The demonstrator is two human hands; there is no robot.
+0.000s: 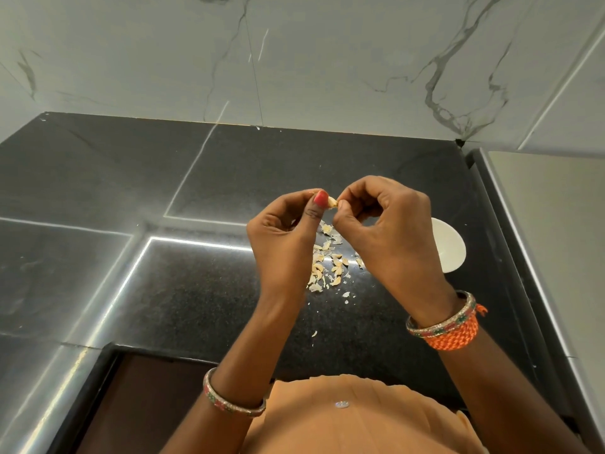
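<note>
Both hands are raised above a black stone counter [183, 290]. My left hand [284, 237] pinches a small pale garlic clove [332, 202] between thumb and fingers. My right hand [389, 231] pinches the same clove from the right side with curled fingertips. Below the hands, a scatter of pale garlic cloves and papery peel [329, 265] lies on the counter.
A white bowl [450, 245], partly hidden by my right hand, sits on the counter at the right. A marble-patterned wall [294, 60] stands behind the counter. A light ledge [556, 240] runs along the right side. The counter's front edge is near my body.
</note>
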